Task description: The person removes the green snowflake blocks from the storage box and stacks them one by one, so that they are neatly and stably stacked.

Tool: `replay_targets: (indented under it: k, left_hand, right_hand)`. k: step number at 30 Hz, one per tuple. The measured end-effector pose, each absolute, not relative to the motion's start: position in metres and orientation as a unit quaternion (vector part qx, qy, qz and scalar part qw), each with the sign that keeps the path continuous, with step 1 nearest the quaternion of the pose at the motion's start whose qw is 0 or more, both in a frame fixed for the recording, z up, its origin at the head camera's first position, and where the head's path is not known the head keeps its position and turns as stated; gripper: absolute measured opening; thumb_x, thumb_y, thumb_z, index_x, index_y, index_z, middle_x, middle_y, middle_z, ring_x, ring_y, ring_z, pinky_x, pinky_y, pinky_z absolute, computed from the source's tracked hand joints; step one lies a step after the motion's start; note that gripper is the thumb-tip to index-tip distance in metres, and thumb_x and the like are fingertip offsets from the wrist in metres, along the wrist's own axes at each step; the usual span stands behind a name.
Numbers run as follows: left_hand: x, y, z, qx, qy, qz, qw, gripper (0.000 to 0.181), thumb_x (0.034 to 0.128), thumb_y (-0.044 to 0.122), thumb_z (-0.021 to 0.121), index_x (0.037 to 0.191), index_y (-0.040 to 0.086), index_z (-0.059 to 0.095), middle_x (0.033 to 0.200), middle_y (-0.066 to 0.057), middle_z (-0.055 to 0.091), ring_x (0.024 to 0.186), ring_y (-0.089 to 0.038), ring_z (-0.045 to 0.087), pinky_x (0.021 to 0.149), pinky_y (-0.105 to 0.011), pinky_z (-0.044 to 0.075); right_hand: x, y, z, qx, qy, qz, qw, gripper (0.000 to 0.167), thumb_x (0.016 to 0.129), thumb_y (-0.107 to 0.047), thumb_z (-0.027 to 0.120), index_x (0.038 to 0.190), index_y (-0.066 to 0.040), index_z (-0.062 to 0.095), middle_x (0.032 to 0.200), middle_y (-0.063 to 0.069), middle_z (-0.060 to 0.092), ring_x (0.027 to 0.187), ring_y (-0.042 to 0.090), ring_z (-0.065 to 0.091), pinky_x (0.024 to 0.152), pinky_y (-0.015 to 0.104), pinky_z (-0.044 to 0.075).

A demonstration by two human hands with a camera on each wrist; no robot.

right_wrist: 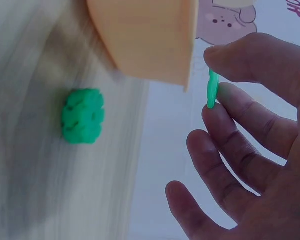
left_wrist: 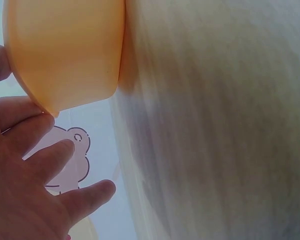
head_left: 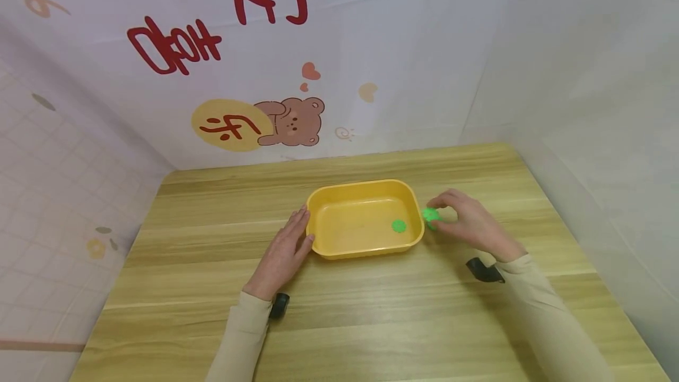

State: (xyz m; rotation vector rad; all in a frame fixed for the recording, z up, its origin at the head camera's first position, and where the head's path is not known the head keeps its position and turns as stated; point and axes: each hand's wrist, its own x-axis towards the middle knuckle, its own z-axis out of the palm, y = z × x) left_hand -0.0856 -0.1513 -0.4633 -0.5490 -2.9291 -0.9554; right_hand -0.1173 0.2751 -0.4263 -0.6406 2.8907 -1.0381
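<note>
A yellow rectangular tray (head_left: 366, 250) stands on the table with a flat green flower-shaped disc (head_left: 399, 226) lying inside it near its right end. My left hand (head_left: 281, 252) rests against the tray's left side, thumb and fingertips touching the rim, the other fingers spread. Just beyond the tray's right end, my right hand (head_left: 469, 223) pinches a thin green flower-shaped disc (right_wrist: 213, 89) between thumb and fingertips. On the table beneath that hand sits a short stack of green flower-shaped discs (right_wrist: 83, 116), apart from the fingers.
The wood-grain table (head_left: 361, 323) is bordered by white cloth walls at the back and sides. A printed bear (head_left: 294, 122) and red lettering mark the back cloth. Black wrist mounts (head_left: 485, 271) show beside both sleeves.
</note>
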Motion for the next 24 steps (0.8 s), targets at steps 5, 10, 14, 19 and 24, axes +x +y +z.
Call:
replay_targets:
  k: [5,10,14,19,24]
  left_hand:
    - [-0.086,-0.151,-0.463,-0.175,-0.935,-0.307,0.004,0.06,0.11,0.031,0.054,0.161,0.004,0.034,0.169,-0.004,0.026,0.156,-0.027,0.024,0.118,-0.063,0.03]
    - [-0.086,-0.151,-0.463,-0.174,-0.936,-0.306,0.004,0.06,0.1098,0.029,0.055,0.161,0.004,0.034,0.169,-0.004,0.026,0.156,-0.026,0.024,0.118,-0.063,0.03]
    - [-0.086,-0.151,-0.462,-0.174,-0.937,-0.304,0.004,0.06,0.1101,0.03,0.054,0.161,0.004,0.034,0.169,-0.004,0.026,0.156,-0.026,0.023,0.118,-0.063,0.03]
    - [-0.086,-0.152,-0.462,-0.177,-0.935,-0.306,0.006,0.06,0.1104,0.031,0.053,0.161,0.004,0.035,0.169,-0.005,0.027,0.156,-0.028,0.024,0.118,-0.062,0.03]
    - [-0.086,-0.152,-0.463,-0.176,-0.936,-0.306,0.006,0.06,0.1103,0.031,0.053,0.161,0.005,0.035,0.169,-0.005,0.027,0.156,-0.028,0.024,0.118,-0.063,0.03]
  right_hand:
    - [-0.12,0.283,-0.432,-0.194,0.925,-0.327,0.011,0.03,0.089,-0.008,0.082,0.116,-0.004,0.071,0.12,0.011,0.066,0.113,0.037,0.062,0.097,0.06,0.051]
    - [-0.123,0.289,-0.438,-0.189,0.926,-0.327,0.02,0.026,0.09,-0.007,0.08,0.115,-0.004,0.072,0.118,0.011,0.067,0.113,0.037,0.061,0.098,0.06,0.05]
    - [-0.126,0.292,-0.442,-0.186,0.926,-0.328,0.035,0.025,0.091,-0.008,0.079,0.115,-0.004,0.072,0.118,0.011,0.067,0.113,0.038,0.061,0.099,0.06,0.049]
    - [-0.129,0.293,-0.448,-0.193,0.925,-0.325,0.039,0.026,0.09,-0.006,0.079,0.114,-0.002,0.072,0.115,0.013,0.067,0.111,0.039,0.063,0.098,0.059,0.05]
    - [-0.131,0.293,-0.453,-0.192,0.928,-0.315,0.047,0.027,0.088,-0.006,0.079,0.114,-0.003,0.073,0.114,0.012,0.068,0.109,0.037,0.063,0.097,0.057,0.05]
